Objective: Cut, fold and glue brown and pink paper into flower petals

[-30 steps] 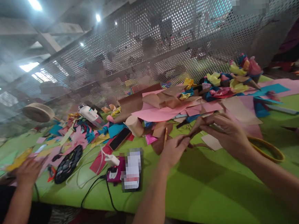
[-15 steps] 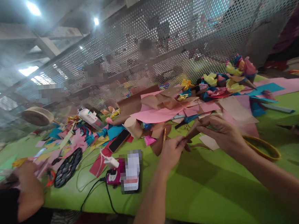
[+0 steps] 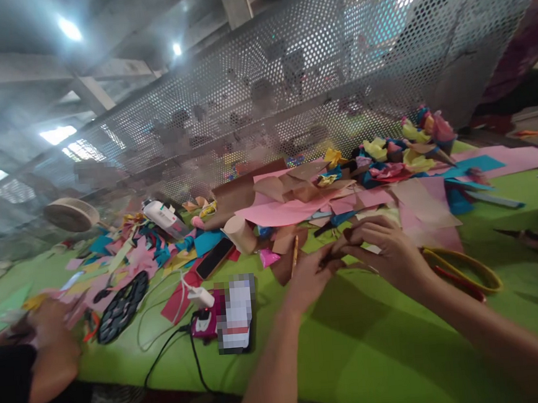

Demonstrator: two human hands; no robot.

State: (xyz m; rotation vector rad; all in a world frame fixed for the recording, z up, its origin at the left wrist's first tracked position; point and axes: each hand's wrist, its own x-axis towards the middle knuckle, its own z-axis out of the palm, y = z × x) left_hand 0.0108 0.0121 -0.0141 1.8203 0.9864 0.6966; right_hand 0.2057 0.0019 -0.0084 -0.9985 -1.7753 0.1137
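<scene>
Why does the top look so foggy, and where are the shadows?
Head view, upper left: glare spreads around the lights, probably making the haze; head view, middle: shapes behind the mesh look blurry; head view, lower right: a soft shadow darkens the table near the right hand.

Left grip [image 3: 311, 279] and right grip [image 3: 387, 245]: contents unclear
</scene>
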